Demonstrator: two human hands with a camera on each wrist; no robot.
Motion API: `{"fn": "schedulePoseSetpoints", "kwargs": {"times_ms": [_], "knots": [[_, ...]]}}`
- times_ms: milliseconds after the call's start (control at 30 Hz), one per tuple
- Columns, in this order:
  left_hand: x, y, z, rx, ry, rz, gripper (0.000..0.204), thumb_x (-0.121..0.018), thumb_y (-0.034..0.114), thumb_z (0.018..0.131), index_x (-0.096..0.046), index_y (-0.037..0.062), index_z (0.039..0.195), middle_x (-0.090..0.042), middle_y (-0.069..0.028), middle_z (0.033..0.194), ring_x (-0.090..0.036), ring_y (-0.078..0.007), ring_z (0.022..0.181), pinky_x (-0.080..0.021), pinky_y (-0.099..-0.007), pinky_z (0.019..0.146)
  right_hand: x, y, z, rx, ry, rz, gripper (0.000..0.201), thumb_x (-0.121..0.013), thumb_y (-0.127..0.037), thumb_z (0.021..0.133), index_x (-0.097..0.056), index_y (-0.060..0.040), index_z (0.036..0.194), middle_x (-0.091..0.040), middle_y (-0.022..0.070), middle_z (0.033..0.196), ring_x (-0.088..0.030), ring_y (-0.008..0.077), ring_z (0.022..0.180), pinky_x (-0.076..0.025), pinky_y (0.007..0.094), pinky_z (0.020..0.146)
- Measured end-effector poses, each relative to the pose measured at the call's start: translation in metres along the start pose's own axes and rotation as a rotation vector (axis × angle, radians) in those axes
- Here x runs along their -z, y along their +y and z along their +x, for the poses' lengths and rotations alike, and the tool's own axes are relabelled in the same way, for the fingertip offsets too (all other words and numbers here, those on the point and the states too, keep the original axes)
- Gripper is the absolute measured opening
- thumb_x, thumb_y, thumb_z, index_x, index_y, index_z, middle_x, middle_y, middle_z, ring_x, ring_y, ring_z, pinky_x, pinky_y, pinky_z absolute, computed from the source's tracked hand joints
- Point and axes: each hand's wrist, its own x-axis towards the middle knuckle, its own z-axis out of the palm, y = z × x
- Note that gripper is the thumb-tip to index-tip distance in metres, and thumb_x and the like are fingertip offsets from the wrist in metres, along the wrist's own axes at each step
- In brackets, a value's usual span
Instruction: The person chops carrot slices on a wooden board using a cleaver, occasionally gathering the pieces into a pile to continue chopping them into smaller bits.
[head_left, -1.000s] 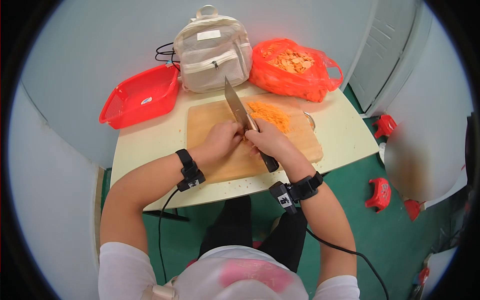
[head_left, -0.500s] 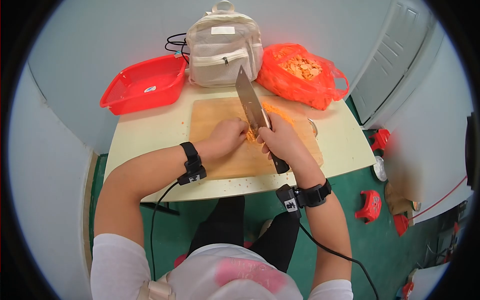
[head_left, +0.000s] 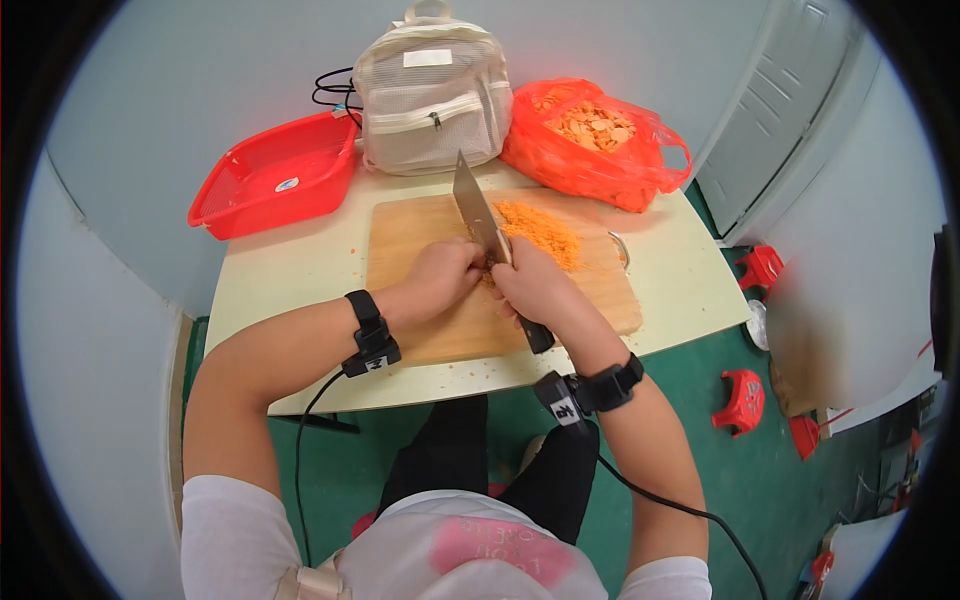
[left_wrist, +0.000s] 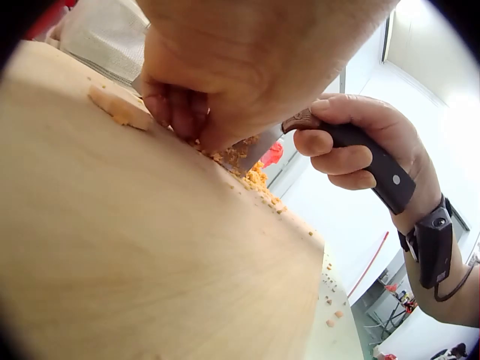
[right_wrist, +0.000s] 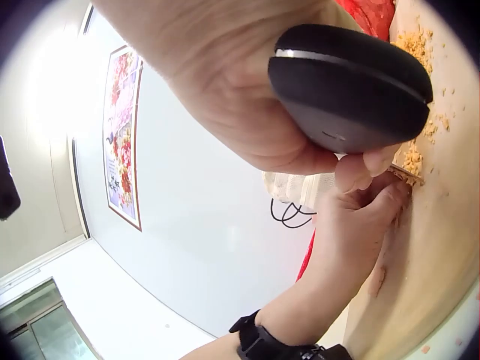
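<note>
My right hand (head_left: pixel 538 282) grips the black handle of a cleaver (head_left: pixel 480 212), whose blade points away over the wooden cutting board (head_left: pixel 415 335). Close against the blade's left side, my left hand (head_left: pixel 440 275) has its fingers curled down to the board. Orange carrot bits show at those fingertips in the left wrist view, and what lies under them is mostly hidden. Crumbs cling to the blade (left_wrist: pixel 241 154). A loose carrot slice (left_wrist: pixel 120 109) lies on the board beside the left fingers. Right of the blade sits a heap of finely chopped carrot (head_left: pixel 540 232).
A red plastic basket (head_left: pixel 225 205) stands at the table's back left, beside a beige mesh backpack (head_left: pixel 435 105). At the back right is a red plastic bag (head_left: pixel 600 165) full of carrot slices. Crumbs lie along the table's front edge. Red stools (head_left: pixel 740 402) stand on the floor at right.
The cleaver and my right hand stood farther right of the left hand half a second ago. Now the blade is back beside the left fingers, much as a second ago. The head view shifted slightly.
</note>
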Motion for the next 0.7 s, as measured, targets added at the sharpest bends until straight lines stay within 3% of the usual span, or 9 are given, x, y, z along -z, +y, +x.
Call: {"fn": "schedulePoseSetpoints", "kwargs": {"times_ms": [233,600,700], "knots": [[0.003,0.003,0.001,-0.020,-0.004,0.035,0.014,-0.063,0.009,0.078,-0.064,0.0019,0.090,-0.063,-0.0189,0.085,-0.061,-0.0363,0.081,-0.049,-0.0420,0.074,-0.005,0.007,0.005,0.102,0.053,0.014,0.024,-0.046,-0.008,0.085,-0.049,0.0039,0.105,-0.060,0.0162,0.072,-0.063,0.0244,0.054,-0.050,0.0375,0.047],[0.002,0.001,-0.001,0.005,0.011,0.016,0.011,-0.060,0.008,0.080,-0.064,0.0012,0.087,-0.064,-0.0193,0.086,-0.062,-0.0369,0.082,-0.049,-0.0444,0.075,0.002,0.010,-0.008,0.049,0.008,0.182,0.025,-0.044,-0.008,0.085,-0.048,0.0041,0.107,-0.059,0.0153,0.073,-0.060,0.0225,0.051,-0.049,0.0349,0.043],[0.002,-0.001,-0.001,-0.009,0.001,0.062,0.010,-0.060,0.008,0.080,-0.063,0.0011,0.086,-0.064,-0.0191,0.086,-0.062,-0.0369,0.083,-0.049,-0.0439,0.075,0.003,0.008,0.003,0.043,-0.040,0.112,0.027,-0.045,-0.008,0.085,-0.048,0.0048,0.108,-0.059,0.0153,0.074,-0.061,0.0222,0.052,-0.049,0.0350,0.043]]}}
